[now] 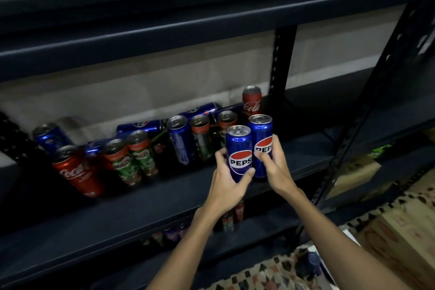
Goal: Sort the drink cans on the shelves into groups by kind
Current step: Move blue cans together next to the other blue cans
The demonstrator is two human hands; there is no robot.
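Beyond both hands, deeper on the dark metal shelf (164, 195), a crowd of cans blocks the back: three green Milo cans (202, 139) and a blue can (180, 141) stand upright just past the left hand's fingertips, several blue Pepsi cans (141, 126) lie on their sides behind them with long axes running along the wall, and a red Coca-Cola can (251, 101) stands upright behind the right hand's can. Well off to the left of the left hand stand two more Milo cans (131, 158), another red Coca-Cola can (77, 169) and a lone blue can (50, 136).

The left hand (226, 186) curls its fingers and thumb round a Pepsi can (239, 150); the right hand (274, 167) grips a second Pepsi can (260, 139) just beside it, the two cans touching. Both are upright, long axes vertical, tops up, logos facing the person, at the front of the shelf. Whether their bases rest on it is unclear. Below the wrists, more cans (233, 216) sit on a lower shelf.
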